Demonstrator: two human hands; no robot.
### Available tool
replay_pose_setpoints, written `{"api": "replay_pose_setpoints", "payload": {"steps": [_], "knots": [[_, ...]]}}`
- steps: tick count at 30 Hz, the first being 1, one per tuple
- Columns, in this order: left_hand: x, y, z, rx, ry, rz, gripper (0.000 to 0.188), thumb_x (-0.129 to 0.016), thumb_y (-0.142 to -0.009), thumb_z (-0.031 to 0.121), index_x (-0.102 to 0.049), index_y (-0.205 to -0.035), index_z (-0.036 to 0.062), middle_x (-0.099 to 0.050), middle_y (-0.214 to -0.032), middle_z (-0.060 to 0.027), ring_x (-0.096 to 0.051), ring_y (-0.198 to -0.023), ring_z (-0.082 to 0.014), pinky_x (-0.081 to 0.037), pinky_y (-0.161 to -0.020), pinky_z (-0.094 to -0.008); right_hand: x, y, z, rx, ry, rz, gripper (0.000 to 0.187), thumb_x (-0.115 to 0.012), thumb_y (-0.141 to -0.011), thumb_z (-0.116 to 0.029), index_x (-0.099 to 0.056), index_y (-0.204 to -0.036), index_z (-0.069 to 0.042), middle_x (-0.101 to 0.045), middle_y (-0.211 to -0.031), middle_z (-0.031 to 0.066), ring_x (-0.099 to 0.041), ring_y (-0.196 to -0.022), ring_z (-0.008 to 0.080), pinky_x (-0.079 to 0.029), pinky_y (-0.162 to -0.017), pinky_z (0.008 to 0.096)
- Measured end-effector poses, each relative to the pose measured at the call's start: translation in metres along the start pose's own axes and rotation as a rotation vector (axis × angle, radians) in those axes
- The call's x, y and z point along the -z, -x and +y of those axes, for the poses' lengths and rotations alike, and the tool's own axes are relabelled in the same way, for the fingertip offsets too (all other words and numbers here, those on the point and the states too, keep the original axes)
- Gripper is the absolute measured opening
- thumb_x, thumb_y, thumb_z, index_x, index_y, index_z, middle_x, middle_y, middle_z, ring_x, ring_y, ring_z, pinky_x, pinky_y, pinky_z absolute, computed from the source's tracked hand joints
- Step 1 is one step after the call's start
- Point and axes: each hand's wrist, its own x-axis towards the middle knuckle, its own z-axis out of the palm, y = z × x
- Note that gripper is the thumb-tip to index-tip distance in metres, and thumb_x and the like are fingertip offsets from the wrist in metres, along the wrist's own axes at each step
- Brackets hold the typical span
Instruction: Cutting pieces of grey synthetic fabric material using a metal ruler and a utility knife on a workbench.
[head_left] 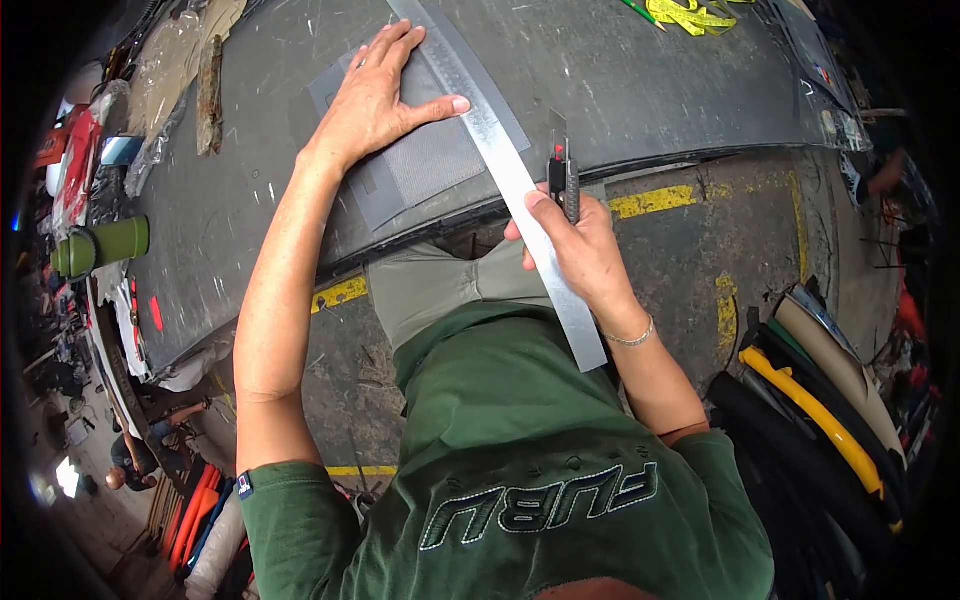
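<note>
A: Start close in; what is the right hand (590, 245) doing?

B: It grips a utility knife (564, 185), blade out and pointing away from the body; its thumb and fingers also close about the steel ruler (507, 160), whose near end overhangs the table (650, 95); whether the blade's tip touches anything, I cannot tell.

A: And the left hand (378, 95)?

B: Spread open, palm down, farther up; its thumb presses on the ruler; beneath lies the grey mesh sheet (430, 165), flat near the table's front edge, with a plain grey strip (510, 120) showing along the ruler's right side.

A: Which step is that, then?

B: Lining up the straightedge, I judge; the next move seems to call for firm pressure from the left hand, the knife brought to the ruler's edge, and that left thumb clear of it.

A: The surface?

B: Dark, scuffed, scratched; a green bottle (125, 240) lies at the left, a strip of wood (210, 95) farther up, a bundled yellow tape (693, 15) towards the far side.

A: The room?

B: Grimy floor (665, 255) with worn yellow lines (655, 202); material rolls (820, 400) at the right; another person (140, 458), small and distant, at the lower left.
</note>
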Motion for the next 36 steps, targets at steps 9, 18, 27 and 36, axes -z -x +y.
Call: {"api": "replay_pose_setpoints", "payload": {"steps": [9, 18, 27, 36], "knots": [[0.0, -0.001, 0.0, -0.008, -0.008, 0.001, 0.115, -0.075, -0.072, 0.08, -0.046, -0.153, 0.0044, -0.037, -0.163, -0.02, -0.03, -0.154, -0.0376, -0.027, -0.127, -0.0526, -0.001, 0.001, -0.002, -0.013, -0.005, 0.01, 0.027, -0.059, -0.106, -0.026, -0.067, -0.102, -0.002, -0.074, -0.081, 0.0094, -0.063, -0.056, 0.0119, -0.049, -0.054, 0.0266], [0.0, -0.001, 0.001, -0.012, 0.003, 0.001, 0.119, -0.074, -0.071, 0.082, -0.048, -0.151, -0.0017, -0.038, -0.161, -0.0241, -0.031, -0.154, -0.0371, -0.023, -0.128, -0.0524, 0.001, 0.0, -0.001, -0.007, 0.015, -0.007, 0.027, -0.058, -0.106, -0.027, -0.068, -0.102, -0.002, -0.074, -0.081, 0.0092, -0.063, -0.056, 0.0118, -0.048, -0.054, 0.0268], [-0.003, -0.002, -0.002, -0.043, 0.006, 0.036, 0.12, -0.074, -0.07, 0.084, -0.048, -0.15, -0.0016, -0.039, -0.161, -0.0246, -0.032, -0.153, -0.0384, -0.024, -0.127, -0.0537, 0.001, 0.0, -0.001, -0.012, 0.01, -0.014, 0.028, -0.059, -0.106, -0.027, -0.068, -0.101, -0.002, -0.074, -0.081, 0.0086, -0.063, -0.056, 0.0116, -0.049, -0.054, 0.0262], [0.014, -0.015, 0.006, 0.045, -0.06, -0.101, 0.124, -0.073, -0.066, 0.088, -0.05, -0.149, -0.0015, -0.043, -0.157, -0.0253, -0.044, -0.145, -0.0412, -0.039, -0.12, -0.0507, 0.002, 0.001, -0.006, -0.046, -0.029, -0.003, 0.03, -0.061, -0.106, -0.031, -0.068, -0.101, -0.002, -0.073, -0.082, 0.008, -0.063, -0.06, 0.0107, -0.048, -0.055, 0.0246]]}}
